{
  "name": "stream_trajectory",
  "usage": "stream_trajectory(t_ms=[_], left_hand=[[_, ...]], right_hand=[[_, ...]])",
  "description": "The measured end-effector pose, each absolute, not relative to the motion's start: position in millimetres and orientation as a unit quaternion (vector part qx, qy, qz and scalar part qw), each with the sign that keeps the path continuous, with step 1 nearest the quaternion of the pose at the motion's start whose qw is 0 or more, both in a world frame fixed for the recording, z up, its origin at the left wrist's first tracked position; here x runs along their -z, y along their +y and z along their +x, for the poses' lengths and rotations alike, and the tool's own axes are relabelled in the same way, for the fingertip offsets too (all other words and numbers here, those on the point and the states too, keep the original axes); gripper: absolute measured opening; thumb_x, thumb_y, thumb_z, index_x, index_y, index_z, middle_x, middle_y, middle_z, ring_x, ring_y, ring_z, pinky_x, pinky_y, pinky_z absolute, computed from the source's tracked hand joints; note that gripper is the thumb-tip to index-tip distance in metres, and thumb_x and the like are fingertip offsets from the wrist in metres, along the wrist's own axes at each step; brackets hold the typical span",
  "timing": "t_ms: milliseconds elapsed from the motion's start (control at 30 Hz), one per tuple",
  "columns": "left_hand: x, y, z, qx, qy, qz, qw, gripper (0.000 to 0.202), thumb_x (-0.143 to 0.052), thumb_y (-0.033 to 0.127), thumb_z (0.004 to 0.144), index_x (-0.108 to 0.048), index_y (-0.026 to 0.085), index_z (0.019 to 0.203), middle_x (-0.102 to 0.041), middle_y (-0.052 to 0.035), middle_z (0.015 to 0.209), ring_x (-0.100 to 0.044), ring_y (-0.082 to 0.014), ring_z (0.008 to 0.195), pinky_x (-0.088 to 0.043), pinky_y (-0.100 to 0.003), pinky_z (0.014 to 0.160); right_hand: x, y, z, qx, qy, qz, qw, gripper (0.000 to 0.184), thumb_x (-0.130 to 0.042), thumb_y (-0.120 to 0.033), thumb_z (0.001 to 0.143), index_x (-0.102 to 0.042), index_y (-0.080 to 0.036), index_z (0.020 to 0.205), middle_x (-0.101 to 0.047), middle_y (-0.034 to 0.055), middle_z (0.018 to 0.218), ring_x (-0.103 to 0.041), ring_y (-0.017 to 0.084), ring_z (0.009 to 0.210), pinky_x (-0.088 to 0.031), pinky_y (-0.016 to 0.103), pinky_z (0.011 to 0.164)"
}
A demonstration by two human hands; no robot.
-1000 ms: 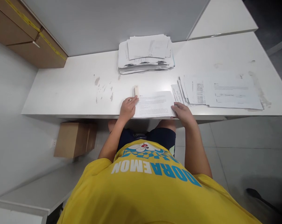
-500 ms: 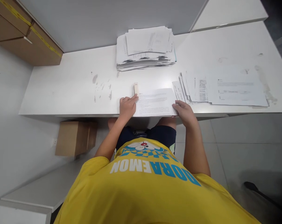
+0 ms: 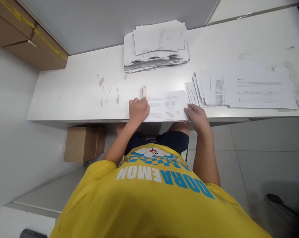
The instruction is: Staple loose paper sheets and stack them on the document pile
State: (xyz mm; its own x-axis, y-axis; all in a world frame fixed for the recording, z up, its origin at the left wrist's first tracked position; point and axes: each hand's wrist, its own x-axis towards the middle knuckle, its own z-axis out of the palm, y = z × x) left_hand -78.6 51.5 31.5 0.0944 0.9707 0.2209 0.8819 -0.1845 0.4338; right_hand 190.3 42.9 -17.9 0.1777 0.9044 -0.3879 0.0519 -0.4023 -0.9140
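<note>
A printed sheet of paper lies at the near edge of the white desk. My left hand rests on the sheet's left edge with its fingers curled down onto the paper. My right hand grips the sheet's right corner, fingers bent over it. A small cream stapler-like object stands just beyond my left hand, apart from it.
A thick, untidy stack of papers sits at the back of the desk. Several loose printed sheets are spread to the right. A cardboard box stands on the floor under the desk; more boxes are at the far left.
My left hand's fingers have curled in and slid a little further onto the sheet. The right hand stays on the right corner. The view shifted slightly.
</note>
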Motion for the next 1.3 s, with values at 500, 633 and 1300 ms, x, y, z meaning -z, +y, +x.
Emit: stream_trajectory(t_ms=[500,633,1300], left_hand=[[11.5,150.6,-62.2,-0.236,0.661,0.695,0.157,0.055,-0.055,0.048,0.093,-0.051,0.016,0.138,-0.046,-0.0172,0.152,-0.032,-0.0401,0.145,-0.027,-0.06,0.118],[-7.8,132.9,-52.6,-0.145,0.698,0.691,0.123,0.049,-0.046,0.039,0.097,-0.05,0.018,0.141,-0.044,-0.0129,0.154,-0.031,-0.0339,0.148,-0.027,-0.051,0.12],[-9.6,140.9,-83.1,-0.417,0.632,0.639,0.138,0.04,-0.038,0.046,0.102,-0.054,0.026,0.133,-0.053,-0.0083,0.147,-0.037,-0.0237,0.146,-0.018,-0.047,0.125]], right_hand=[[14.4,40.8,189.0,-0.536,-0.37,-0.64,0.407,0.032,-0.067,-0.034,0.072,-0.07,-0.019,0.1,-0.065,0.0025,0.074,-0.057,0.017,0.058,-0.048,0.027,0.039],[12.6,39.1,190.6,-0.539,-0.374,-0.642,0.396,0.036,-0.068,-0.037,0.071,-0.07,-0.02,0.103,-0.067,0.0028,0.079,-0.061,0.02,0.066,-0.049,0.026,0.039],[-81.7,45.6,211.0,-0.328,-0.687,-0.585,0.279,0.022,-0.056,-0.035,0.085,-0.072,-0.025,0.097,-0.073,0.0033,0.095,-0.066,0.025,0.091,-0.052,0.034,0.075]])
